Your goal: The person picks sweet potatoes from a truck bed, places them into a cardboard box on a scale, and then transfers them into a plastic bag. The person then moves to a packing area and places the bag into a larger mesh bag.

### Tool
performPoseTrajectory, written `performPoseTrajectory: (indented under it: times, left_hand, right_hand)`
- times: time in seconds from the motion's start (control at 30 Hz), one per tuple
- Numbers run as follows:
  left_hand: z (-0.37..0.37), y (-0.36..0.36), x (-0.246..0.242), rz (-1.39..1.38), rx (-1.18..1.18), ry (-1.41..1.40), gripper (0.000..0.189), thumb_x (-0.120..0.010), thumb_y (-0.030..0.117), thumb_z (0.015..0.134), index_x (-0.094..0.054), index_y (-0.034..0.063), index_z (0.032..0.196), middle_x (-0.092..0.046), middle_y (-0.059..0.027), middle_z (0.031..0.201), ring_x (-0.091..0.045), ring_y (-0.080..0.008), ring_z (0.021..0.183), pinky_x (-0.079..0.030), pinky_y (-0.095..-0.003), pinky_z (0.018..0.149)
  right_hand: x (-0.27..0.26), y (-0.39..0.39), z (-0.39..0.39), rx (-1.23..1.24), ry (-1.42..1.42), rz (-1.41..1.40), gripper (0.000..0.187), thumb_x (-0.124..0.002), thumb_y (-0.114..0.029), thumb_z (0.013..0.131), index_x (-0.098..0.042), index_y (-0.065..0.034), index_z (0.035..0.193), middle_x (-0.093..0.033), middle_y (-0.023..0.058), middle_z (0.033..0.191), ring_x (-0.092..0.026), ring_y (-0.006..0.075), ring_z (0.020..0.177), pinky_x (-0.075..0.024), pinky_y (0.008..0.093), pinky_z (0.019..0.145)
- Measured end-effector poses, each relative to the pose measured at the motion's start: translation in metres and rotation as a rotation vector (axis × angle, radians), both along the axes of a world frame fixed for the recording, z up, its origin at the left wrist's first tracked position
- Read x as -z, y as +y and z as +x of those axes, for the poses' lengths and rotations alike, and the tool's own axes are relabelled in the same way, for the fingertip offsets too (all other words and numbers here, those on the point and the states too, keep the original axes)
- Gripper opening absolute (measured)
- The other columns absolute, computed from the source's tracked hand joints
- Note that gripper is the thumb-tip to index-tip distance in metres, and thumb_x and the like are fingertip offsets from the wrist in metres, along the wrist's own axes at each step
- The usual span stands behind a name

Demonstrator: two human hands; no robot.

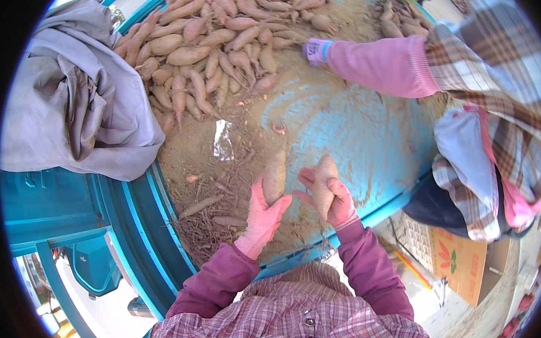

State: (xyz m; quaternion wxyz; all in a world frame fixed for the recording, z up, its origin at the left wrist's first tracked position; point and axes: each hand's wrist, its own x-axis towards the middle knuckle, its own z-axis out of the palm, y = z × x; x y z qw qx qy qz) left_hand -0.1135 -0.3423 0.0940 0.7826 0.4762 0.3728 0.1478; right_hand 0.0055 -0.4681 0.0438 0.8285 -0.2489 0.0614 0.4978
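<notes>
In a pink glove, my left hand (pixel 264 214) is closed around the lower end of a sweet potato (pixel 275 176) that points away from me. My right hand (pixel 331 195), also gloved in pink, grips a second sweet potato (pixel 324 183) with the thumb across it and the other fingers partly spread. Both are held above the soil-covered blue truck bed (pixel 354 141). Beyond them at the upper left lies a large pile of sweet potatoes (pixel 212 46). Thin roots and a few slender sweet potatoes (pixel 202 206) lie beside my left hand.
Another person's gloved hand (pixel 317 51) reaches in from the right, near the pile. A grey cloth (pixel 117 124) drapes over the bed's left side. Crumpled foil (pixel 224 140) lies on the soil. More sweet potatoes (pixel 400 22) lie at the top right; a cardboard box (pixel 458 261) stands below the bed's edge.
</notes>
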Motion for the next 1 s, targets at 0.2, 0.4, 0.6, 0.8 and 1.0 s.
performPoseTrajectory:
  times: [0.2, 0.4, 0.6, 0.8, 1.0]
  left_hand:
    - [-0.016, -0.062, -0.030, 0.398, 0.549, -0.029, 0.054, -0.067, 0.003, 0.080, -0.042, 0.0034, 0.128, -0.047, -0.0064, 0.112, -0.054, -0.0158, 0.097, -0.047, -0.0285, 0.082]
    - [-0.027, -0.132, -0.047, -0.081, 0.768, 0.096, 0.034, -0.064, 0.019, 0.086, -0.051, 0.0003, 0.112, -0.054, -0.0058, 0.103, -0.052, -0.0118, 0.091, -0.045, -0.0267, 0.075]
    - [-0.037, -0.204, -0.052, -0.167, 1.312, 0.235, 0.030, -0.058, 0.029, 0.090, -0.060, -0.0007, 0.089, -0.062, -0.0065, 0.077, -0.057, -0.0130, 0.070, -0.046, -0.0269, 0.068]
    - [-0.049, -0.267, -0.049, -0.214, 1.551, 0.340, 0.017, -0.054, 0.015, 0.092, -0.059, 0.0003, 0.086, -0.060, -0.0034, 0.073, -0.049, -0.0070, 0.061, -0.039, -0.0217, 0.057]
    - [-0.057, -0.271, -0.020, -0.072, 1.460, 0.276, 0.017, -0.056, 0.008, 0.087, -0.060, -0.0024, 0.100, -0.062, -0.0087, 0.091, -0.057, -0.0116, 0.079, -0.046, -0.0239, 0.069]
  right_hand:
    - [-0.035, -0.073, -0.033, 0.074, 0.096, 0.360, 0.066, -0.064, -0.043, 0.076, -0.043, -0.0080, 0.129, -0.042, 0.0183, 0.132, -0.042, 0.0363, 0.121, -0.0330, 0.0515, 0.102]
    - [-0.066, -0.162, -0.061, 0.347, 0.051, 0.452, 0.068, -0.058, -0.051, 0.080, -0.039, -0.0114, 0.132, -0.038, 0.0197, 0.135, -0.040, 0.0395, 0.122, -0.0307, 0.0567, 0.102]
    - [-0.065, -0.262, -0.108, 0.426, 0.104, 0.398, 0.066, -0.063, -0.048, 0.079, -0.042, -0.0083, 0.127, -0.044, 0.0177, 0.127, -0.046, 0.0369, 0.115, -0.0359, 0.0550, 0.098]
    - [-0.059, -0.364, -0.167, 0.869, 0.069, 0.207, 0.062, -0.066, -0.046, 0.076, -0.045, -0.0091, 0.122, -0.048, 0.0139, 0.121, -0.051, 0.0346, 0.106, -0.0401, 0.0528, 0.092]
    - [-0.025, -0.536, -0.223, 1.233, -0.050, -0.558, 0.059, -0.066, -0.034, 0.078, -0.045, -0.0042, 0.124, -0.053, 0.0110, 0.116, -0.052, 0.0255, 0.106, -0.0418, 0.0407, 0.092]
